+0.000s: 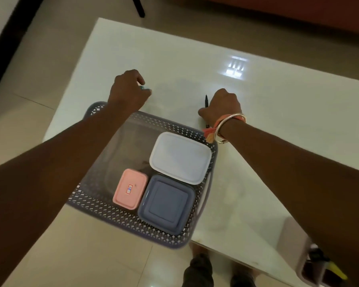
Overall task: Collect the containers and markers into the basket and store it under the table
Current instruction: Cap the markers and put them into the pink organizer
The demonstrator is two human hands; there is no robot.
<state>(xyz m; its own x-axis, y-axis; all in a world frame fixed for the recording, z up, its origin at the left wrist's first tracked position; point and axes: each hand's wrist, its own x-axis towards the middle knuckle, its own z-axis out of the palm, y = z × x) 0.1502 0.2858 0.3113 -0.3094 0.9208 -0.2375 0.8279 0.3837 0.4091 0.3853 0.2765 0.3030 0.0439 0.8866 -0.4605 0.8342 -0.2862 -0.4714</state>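
Observation:
A grey perforated basket [104, 206] sits at the near left corner of the white table [257, 100], partly over its edge. Inside lie three lidded containers: a white one [180, 157], a pink one [130, 188] and a blue-grey one [166, 204]. My left hand [128, 90] is beyond the basket's far rim, its fingers closed on a small teal-tipped marker [145, 89]. Just right of the basket's far corner, my right hand [221, 106] is closed around a black marker [206, 100], whose tip sticks up past the fist. Bangles ring that wrist.
Glossy floor tiles surround the table. A dark pole leg [138, 7] stands on the floor beyond the far left corner. A holder with a yellow item [338, 270] hangs at the lower right. My feet [199, 270] show below the table's near edge.

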